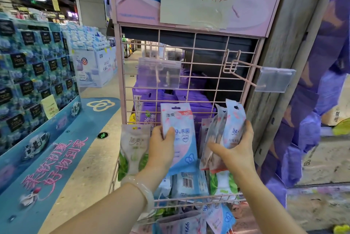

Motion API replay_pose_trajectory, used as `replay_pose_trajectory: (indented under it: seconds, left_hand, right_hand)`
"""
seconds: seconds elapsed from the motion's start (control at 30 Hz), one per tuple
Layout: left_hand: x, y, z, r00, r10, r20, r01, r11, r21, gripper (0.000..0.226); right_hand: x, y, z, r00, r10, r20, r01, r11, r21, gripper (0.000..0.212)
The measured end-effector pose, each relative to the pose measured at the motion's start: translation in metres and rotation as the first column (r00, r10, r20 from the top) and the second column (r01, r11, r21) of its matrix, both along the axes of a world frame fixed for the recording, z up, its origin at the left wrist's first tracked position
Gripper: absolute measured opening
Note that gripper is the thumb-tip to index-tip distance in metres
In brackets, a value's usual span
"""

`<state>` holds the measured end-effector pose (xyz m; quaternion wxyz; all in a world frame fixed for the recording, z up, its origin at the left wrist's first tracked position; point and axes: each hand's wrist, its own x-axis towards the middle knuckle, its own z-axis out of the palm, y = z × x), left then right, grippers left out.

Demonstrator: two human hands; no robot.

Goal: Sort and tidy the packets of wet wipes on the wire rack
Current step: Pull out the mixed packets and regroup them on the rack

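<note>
A pink wire rack [189, 89] stands in front of me. My left hand [161, 148] grips one pink-and-blue packet of wet wipes [180, 139], held upright and facing me. My right hand [234, 150] is closed on a fanned bunch of several similar packets [225, 131], edge-on. A green-and-white packet [133, 146] hangs at the lower left of the rack. More packets [189, 182] lie in the wire basket below my hands, and others hang lower down [217, 218].
Two bare pink hooks stick out of the grid, each ending in a transparent price-tag holder, one at the left [159, 72] and one at the right [274, 80]. Purple packs [151, 104] sit behind the grid. A wooden post [284, 53] borders the rack's right side. Stacked blue goods [34, 74] stand left.
</note>
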<state>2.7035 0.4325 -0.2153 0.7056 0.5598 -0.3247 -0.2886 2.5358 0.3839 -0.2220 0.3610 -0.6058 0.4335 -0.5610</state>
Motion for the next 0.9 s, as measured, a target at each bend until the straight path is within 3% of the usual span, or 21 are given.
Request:
replay_pose_trajectory:
  seconds: [0.1,0.17,0.27,0.33,0.4,0.5,0.6,0.8,0.9]
  left_hand:
    - [-0.022,-0.008,0.000,0.999,-0.023,0.033,0.022,1.000,0.014,0.008]
    - [-0.034,-0.012,-0.002,0.988,-0.046,0.147,0.035,0.997,0.074,0.003]
    - [-0.044,-0.019,-0.009,0.925,-0.234,0.300,0.165,0.957,0.237,0.026]
    - [-0.044,-0.021,-0.009,0.812,-0.297,0.502,0.077,0.908,0.412,0.031]
    - [-0.034,-0.020,-0.006,0.787,-0.132,0.602,-0.130,0.919,0.371,0.031]
    - [-0.008,-0.017,-0.002,0.861,0.143,0.488,-0.338,0.877,0.341,0.037]
    - [0.013,-0.020,-0.005,0.889,0.111,0.445,-0.320,0.846,0.427,0.036]
    - [0.017,-0.018,-0.014,0.918,0.222,0.328,-0.317,0.909,0.272,0.038]
    - [0.013,-0.023,-0.019,0.905,0.099,0.414,-0.249,0.912,0.325,0.034]
  right_hand:
    - [-0.007,0.000,0.004,1.000,-0.017,-0.023,0.017,1.000,-0.008,0.115]
    - [-0.012,-0.001,0.003,0.998,-0.036,-0.049,0.036,0.999,-0.009,0.115]
    - [-0.018,-0.001,-0.003,0.996,-0.064,-0.057,0.064,0.998,0.005,0.116]
    - [-0.020,-0.001,-0.009,0.994,-0.072,-0.076,0.074,0.997,0.019,0.116]
    - [-0.022,0.001,-0.017,0.993,-0.066,-0.102,0.070,0.997,0.037,0.116]
    - [-0.024,0.004,-0.028,0.986,-0.057,-0.158,0.068,0.996,0.065,0.116]
    - [-0.025,0.006,-0.031,0.982,-0.040,-0.183,0.056,0.995,0.080,0.118]
    - [-0.024,0.010,-0.026,0.981,-0.022,-0.193,0.039,0.995,0.086,0.118]
    - [-0.021,0.015,-0.024,0.975,-0.017,-0.221,0.031,0.998,0.059,0.115]
